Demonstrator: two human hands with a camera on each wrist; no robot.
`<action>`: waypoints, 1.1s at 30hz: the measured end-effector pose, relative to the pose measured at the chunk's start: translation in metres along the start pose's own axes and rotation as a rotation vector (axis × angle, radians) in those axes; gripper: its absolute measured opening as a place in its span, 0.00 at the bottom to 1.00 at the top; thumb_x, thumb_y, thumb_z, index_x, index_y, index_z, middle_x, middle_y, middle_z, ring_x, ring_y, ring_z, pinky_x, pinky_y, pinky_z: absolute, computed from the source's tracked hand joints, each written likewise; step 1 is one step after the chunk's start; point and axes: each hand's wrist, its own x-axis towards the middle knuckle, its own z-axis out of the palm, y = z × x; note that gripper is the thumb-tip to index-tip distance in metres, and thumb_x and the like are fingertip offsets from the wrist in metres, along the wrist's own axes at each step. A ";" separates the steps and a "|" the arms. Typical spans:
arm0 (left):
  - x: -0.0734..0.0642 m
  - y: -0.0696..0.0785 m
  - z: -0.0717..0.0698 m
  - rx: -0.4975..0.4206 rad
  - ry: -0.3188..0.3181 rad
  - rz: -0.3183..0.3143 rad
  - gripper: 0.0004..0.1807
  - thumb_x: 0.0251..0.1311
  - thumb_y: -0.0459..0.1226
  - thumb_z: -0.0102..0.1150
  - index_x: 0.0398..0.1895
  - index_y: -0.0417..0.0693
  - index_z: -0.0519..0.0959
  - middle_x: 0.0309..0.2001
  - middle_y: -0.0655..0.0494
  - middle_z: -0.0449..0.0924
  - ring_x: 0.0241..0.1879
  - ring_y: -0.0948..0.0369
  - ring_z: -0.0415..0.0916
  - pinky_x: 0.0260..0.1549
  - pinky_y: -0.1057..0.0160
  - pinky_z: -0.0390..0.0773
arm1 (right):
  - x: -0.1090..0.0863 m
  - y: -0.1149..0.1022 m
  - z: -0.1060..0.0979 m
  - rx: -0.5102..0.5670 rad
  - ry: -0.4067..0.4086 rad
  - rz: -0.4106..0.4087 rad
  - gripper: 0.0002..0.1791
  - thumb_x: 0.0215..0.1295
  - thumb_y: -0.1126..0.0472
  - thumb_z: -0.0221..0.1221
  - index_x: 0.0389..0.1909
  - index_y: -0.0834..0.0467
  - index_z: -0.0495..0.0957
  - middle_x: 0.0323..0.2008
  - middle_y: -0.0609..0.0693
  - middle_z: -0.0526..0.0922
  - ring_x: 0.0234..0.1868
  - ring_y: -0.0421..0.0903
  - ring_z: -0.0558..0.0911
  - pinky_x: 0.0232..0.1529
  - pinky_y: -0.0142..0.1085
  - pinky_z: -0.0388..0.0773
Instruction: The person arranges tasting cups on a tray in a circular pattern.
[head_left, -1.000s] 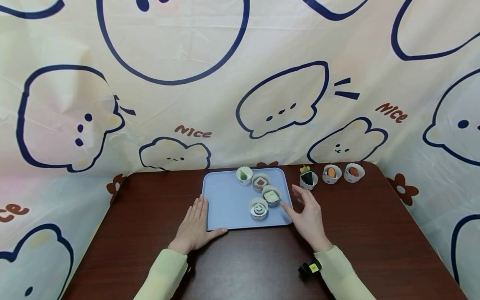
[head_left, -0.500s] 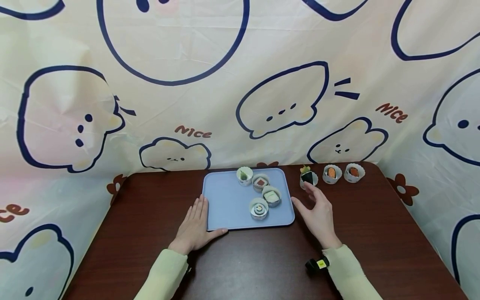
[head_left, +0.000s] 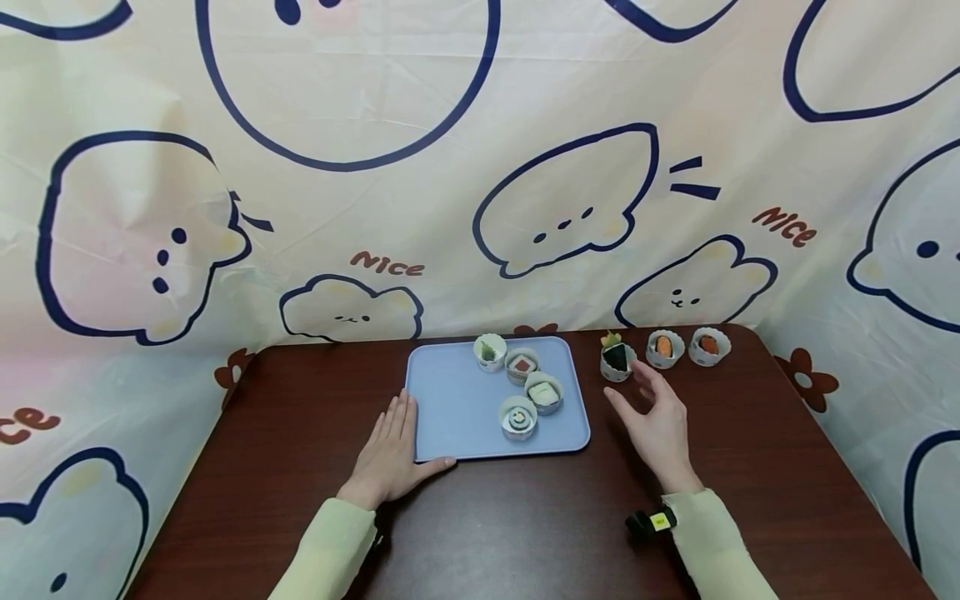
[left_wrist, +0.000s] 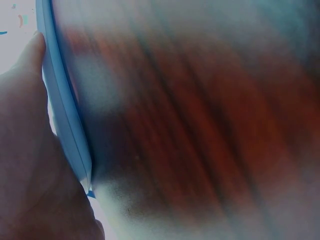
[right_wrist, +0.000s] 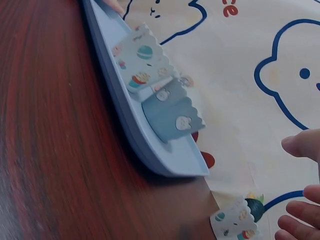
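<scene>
My left hand [head_left: 385, 457] lies with straight fingers along the left edge of a light blue tray [head_left: 450, 408], its thumb at the front corner. In the left wrist view, the tray's rim [left_wrist: 65, 110] runs beside that hand. My right hand [head_left: 660, 429] is apart from the tray, with nothing between thumb and fingers. Its fingertips are close to a patterned paper baking cup [head_left: 617, 375] holding a dark triangular piece [head_left: 616, 357] with a yellow-green topping. The right wrist view has this cup [right_wrist: 230, 220] at the bottom, left of the spread fingers [right_wrist: 295, 217].
Several paper cups stand on the tray, among them a pale blue one [head_left: 517, 428] and a grey-green one [head_left: 543, 404]. At the table's back right are two more cups, one with an orange piece [head_left: 663, 346], one with a reddish-brown piece [head_left: 707, 343]. A patterned cloth [head_left: 450, 208] hangs behind.
My right hand has moved right, from over the tray's right edge to the front right of the cup with the dark piece. The left hand and the cups have stayed put.
</scene>
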 end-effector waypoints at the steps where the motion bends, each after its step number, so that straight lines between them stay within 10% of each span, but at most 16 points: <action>1: 0.000 -0.001 0.002 -0.002 0.009 0.005 0.70 0.54 0.78 0.50 0.80 0.31 0.45 0.80 0.36 0.38 0.79 0.43 0.38 0.73 0.45 0.45 | 0.001 0.001 -0.001 -0.001 0.005 0.001 0.35 0.64 0.51 0.71 0.68 0.60 0.73 0.61 0.59 0.78 0.61 0.54 0.77 0.61 0.53 0.73; 33: -0.002 0.001 -0.001 -0.003 0.014 0.007 0.69 0.55 0.77 0.52 0.79 0.30 0.47 0.80 0.35 0.40 0.78 0.42 0.41 0.73 0.44 0.48 | 0.042 0.029 -0.058 -0.152 0.085 0.119 0.39 0.67 0.52 0.67 0.75 0.61 0.65 0.69 0.63 0.69 0.67 0.64 0.69 0.64 0.60 0.66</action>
